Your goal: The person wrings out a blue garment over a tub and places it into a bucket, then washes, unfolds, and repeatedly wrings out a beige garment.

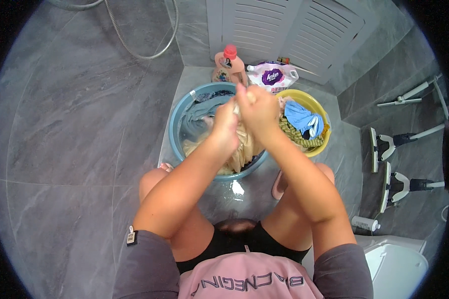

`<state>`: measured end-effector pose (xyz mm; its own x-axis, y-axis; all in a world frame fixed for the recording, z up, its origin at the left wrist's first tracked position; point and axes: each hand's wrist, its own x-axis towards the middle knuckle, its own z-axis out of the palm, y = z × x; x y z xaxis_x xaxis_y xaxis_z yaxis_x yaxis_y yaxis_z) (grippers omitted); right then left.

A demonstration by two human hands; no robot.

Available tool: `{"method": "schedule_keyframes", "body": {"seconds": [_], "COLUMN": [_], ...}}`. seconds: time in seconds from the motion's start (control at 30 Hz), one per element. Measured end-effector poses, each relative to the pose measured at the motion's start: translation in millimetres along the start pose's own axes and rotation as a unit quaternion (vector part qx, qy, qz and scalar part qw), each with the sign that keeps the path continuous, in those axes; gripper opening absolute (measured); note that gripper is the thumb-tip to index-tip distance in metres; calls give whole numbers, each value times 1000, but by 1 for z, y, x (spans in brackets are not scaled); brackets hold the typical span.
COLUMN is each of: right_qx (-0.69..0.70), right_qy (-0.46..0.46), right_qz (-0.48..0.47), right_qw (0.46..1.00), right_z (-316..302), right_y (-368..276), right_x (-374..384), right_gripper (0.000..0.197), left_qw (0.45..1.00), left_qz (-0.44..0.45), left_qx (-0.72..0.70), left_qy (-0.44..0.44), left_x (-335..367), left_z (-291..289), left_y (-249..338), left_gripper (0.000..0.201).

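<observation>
Above a round blue basin (175, 124), both of my hands grip a wet cream-coloured garment (242, 152). My left hand (226, 124) is closed on the cloth, and my right hand (259, 110) is closed on it just beside and a little farther up. A bunched end of the cloth shows between the two fists; the rest hangs down into the basin. Blue-grey and dark clothes (200, 117) lie in water inside the basin. To the right stands a yellow basin (326, 142) holding a blue cloth (302, 118) and a green-and-black striped one.
A pink bottle with a red cap (230, 62) and a white-and-purple refill pouch (272, 75) stand behind the basins, before a grey louvred door (264, 30). A shower hose (149, 56) hangs far left. Flat mop heads (387, 187) and a white bottle (365, 223) are at right.
</observation>
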<state>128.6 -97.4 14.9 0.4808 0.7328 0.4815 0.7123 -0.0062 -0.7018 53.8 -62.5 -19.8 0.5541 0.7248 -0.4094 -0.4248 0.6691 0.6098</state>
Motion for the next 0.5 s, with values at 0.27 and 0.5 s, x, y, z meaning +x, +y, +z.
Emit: {"method": "schedule_keyframes", "body": {"seconds": [0.27, 0.5], "right_qx": [12, 46], "right_qy": [-3, -62], "right_qz": [-119, -217], "right_qw": [993, 973], "right_z": [11, 16], "right_y": [-4, -28], "right_x": [-10, -35], "right_gripper": [26, 22], "left_qw": [999, 991], "left_qz": [-14, -56], "left_qx": [1, -44], "left_qy": [35, -114], "left_x": [-2, 20], "left_z": [-5, -58], "left_y": [4, 25], "left_gripper": [24, 25]}}
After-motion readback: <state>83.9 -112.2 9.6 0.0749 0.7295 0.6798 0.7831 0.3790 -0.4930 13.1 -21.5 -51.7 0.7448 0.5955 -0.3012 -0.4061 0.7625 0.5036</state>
